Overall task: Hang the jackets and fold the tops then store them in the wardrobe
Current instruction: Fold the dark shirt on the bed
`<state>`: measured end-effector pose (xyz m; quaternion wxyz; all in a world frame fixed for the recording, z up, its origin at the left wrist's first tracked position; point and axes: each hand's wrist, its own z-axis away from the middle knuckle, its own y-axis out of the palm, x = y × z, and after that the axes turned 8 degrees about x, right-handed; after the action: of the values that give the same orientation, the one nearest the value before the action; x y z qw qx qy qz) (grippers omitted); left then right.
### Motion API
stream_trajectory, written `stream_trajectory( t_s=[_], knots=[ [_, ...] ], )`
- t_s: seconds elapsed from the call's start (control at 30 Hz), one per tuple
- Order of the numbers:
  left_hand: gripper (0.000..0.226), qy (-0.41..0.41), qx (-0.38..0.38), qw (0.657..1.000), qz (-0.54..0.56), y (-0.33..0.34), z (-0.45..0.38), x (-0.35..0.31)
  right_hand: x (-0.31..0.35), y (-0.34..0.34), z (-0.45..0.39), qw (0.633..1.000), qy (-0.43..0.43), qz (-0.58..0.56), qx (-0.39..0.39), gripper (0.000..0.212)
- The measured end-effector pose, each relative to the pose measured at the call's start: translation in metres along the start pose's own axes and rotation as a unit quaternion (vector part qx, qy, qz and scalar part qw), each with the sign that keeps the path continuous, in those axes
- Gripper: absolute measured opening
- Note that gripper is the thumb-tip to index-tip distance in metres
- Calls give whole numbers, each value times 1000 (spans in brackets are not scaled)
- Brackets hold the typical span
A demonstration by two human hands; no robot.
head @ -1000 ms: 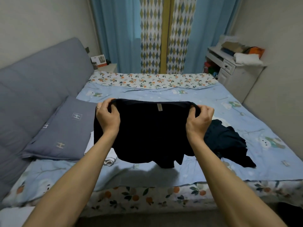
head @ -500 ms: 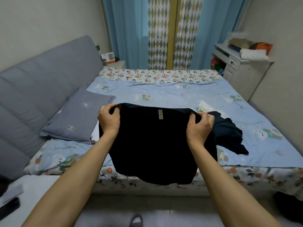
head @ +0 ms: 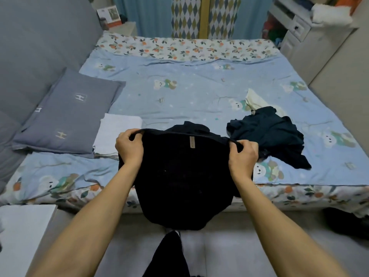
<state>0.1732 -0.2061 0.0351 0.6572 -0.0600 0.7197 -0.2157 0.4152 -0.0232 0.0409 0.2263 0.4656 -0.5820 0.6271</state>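
A black top [head: 183, 182] hangs in front of me over the near edge of the bed [head: 189, 96], its neck label facing me. My left hand [head: 129, 146] grips its upper left edge and my right hand [head: 242, 154] grips its upper right edge. Part of the top lies bunched behind the held edge. A crumpled dark blue garment [head: 267, 134] lies on the bed to the right, partly over a cream-white garment [head: 257, 99]. A folded white top [head: 117, 130] lies on the bed to the left of my left hand.
A grey pillow [head: 67, 114] leans against the grey padded headboard [head: 30, 56] on the left. A white cabinet [head: 311, 33] with piled things stands at the back right. A white surface [head: 22, 232] is at the lower left. Floor lies between me and the bed.
The view has dropped and I stand further back from the bed. The black top has come lower, hanging past the bed's near edge. Both hands keep their grip.
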Motion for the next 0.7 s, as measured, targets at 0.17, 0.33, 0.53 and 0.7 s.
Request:
stream_trajectory(
  t_s=[0.17,0.33,0.53,0.7],
  knots=[
    [16,-42,50,998,-18,53,-98,3,11,67,-88,998,45,45,26,17],
    [7,-119,136,983,-38,109,-193,-10,11,114,-165,990,88,93,51,27],
    [18,-177,184,961,-104,177,-259,44,-33,172,-243,961,84,235,121,45],
    [22,-151,168,963,-149,260,-303,119,-113,253,-313,940,45,300,157,48]
  ],
)
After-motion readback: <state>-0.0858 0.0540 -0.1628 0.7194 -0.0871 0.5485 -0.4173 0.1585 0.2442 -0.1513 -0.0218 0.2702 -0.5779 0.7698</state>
